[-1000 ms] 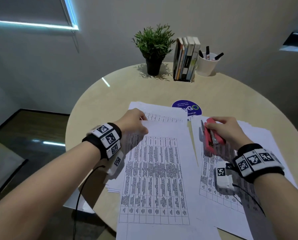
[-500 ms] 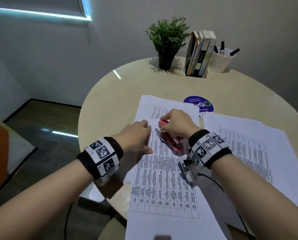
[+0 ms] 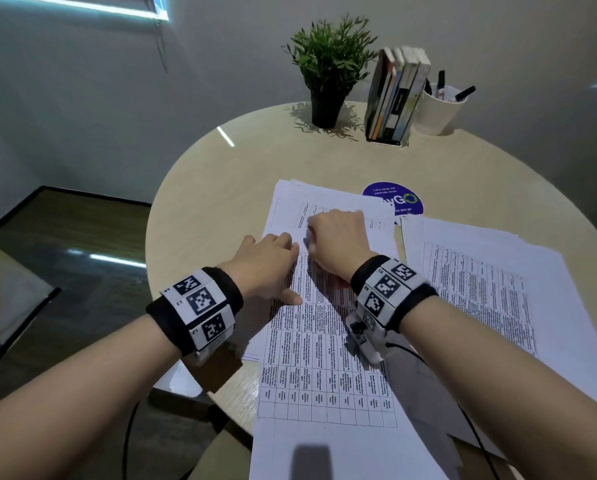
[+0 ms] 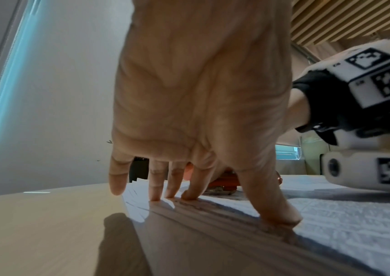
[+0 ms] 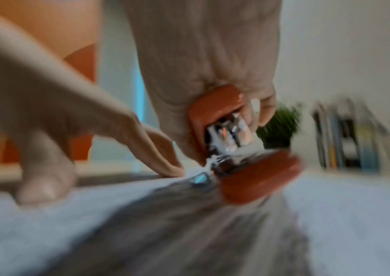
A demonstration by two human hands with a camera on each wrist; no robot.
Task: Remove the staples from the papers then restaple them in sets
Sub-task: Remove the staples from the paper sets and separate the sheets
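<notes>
Printed table sheets lie in a long stack [image 3: 325, 358] in front of me, with another stack [image 3: 480, 282] to the right. My left hand [image 3: 273, 258] presses straight fingers [image 4: 158, 186] on the left edge of the front stack [image 4: 331, 214]. My right hand [image 3: 338, 240] grips a red stapler [image 5: 243, 142] and holds it down on the upper left part of that stack, just right of the left hand. From the head view the stapler is almost wholly hidden under the fist. The right wrist view is blurred.
The round wooden table [image 3: 221, 188] carries a potted plant [image 3: 328, 71], a row of books [image 3: 394, 95] and a white pen cup [image 3: 439, 109] at the back. A purple round sticker [image 3: 394, 202] lies beyond the papers. The table edge and floor are at left.
My right hand has carried the red stapler from the right stack over to the left stack, next to the left hand. The left hand has stayed pressing on the papers.
</notes>
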